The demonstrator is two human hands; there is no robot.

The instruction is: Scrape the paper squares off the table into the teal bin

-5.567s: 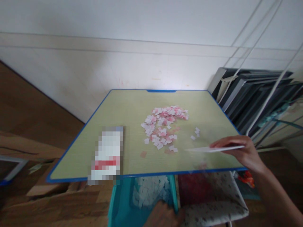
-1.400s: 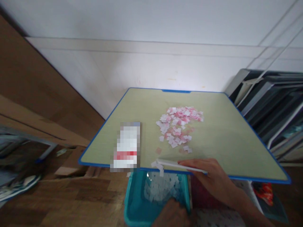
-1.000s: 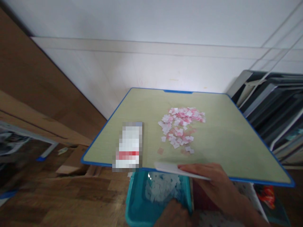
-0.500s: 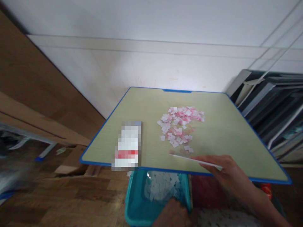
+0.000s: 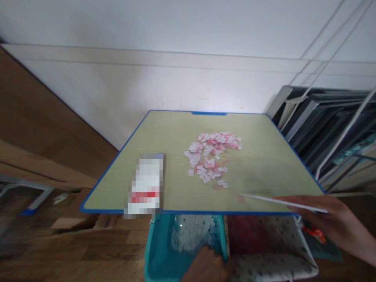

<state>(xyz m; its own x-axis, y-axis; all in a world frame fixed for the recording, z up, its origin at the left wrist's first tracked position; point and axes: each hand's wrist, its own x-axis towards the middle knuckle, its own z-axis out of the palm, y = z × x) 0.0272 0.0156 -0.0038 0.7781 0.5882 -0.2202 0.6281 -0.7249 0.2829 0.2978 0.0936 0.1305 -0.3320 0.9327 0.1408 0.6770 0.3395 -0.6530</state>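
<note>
Down below the table's (image 5: 264, 172) near edge, the teal bin (image 5: 155, 254) holds a heap of white paper squares (image 5: 189, 237), with the left hand (image 5: 205, 266) closed over its rim. Right hand (image 5: 337, 223) pinches a thin white card (image 5: 279, 201) flat over the near right corner. Pink-and-white squares (image 5: 211, 156) litter the table's middle.

A blurred white and red packet (image 5: 146, 185) lies flat near the front left edge of the table (image 5: 264, 164). Dark framed panels (image 5: 329, 121) lean against the wall to the right. A patterned cushion (image 5: 270, 254) sits below the table. Wooden flooring (image 5: 73, 250) shows underneath.
</note>
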